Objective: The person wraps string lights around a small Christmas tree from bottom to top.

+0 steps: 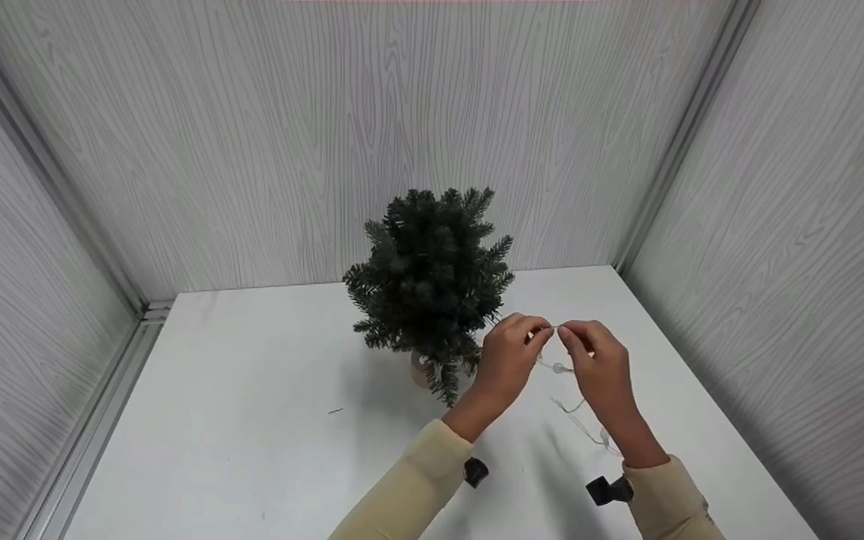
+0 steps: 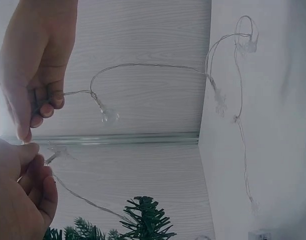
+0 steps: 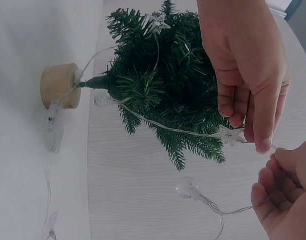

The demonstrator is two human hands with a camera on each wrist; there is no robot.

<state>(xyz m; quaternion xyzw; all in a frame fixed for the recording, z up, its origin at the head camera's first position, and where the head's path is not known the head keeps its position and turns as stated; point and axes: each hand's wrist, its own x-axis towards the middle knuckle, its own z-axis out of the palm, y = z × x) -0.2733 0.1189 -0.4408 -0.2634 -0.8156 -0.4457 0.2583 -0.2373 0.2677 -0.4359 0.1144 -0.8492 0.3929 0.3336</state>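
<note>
While pinching a string of lights (image 1: 559, 367) in both left hand (image 1: 505, 360) and right hand (image 1: 603, 364), holds it aloft beside the dark-green tree (image 1: 428, 274), above the white table (image 1: 237, 390); thin, see-through, dotted with clear star ornaments (image 3: 230, 135) and rounded bulbs (image 3: 186, 188).

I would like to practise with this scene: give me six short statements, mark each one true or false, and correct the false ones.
1. The left hand pinches the light string. True.
2. The right hand holds nothing. False: it pinches the string too.
3. The tree has a round wooden base. True.
4. Every light on the string is round. False: a star-shaped light also shows.
5. The tree lies on its side. False: it stands upright on the white table.
6. The left sleeve is pale yellow. True.
</note>
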